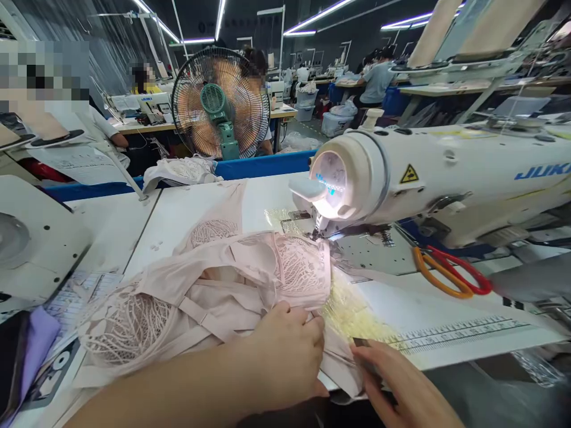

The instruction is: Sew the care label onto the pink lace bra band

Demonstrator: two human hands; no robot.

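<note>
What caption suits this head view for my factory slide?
Both hands, left hand and right hand, hold pink lace fabric beside the sewing machine.

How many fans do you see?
1. The fan stands behind the sewing table, past the blue edge, left of the sewing machine. Others may be hidden farther back.
</note>
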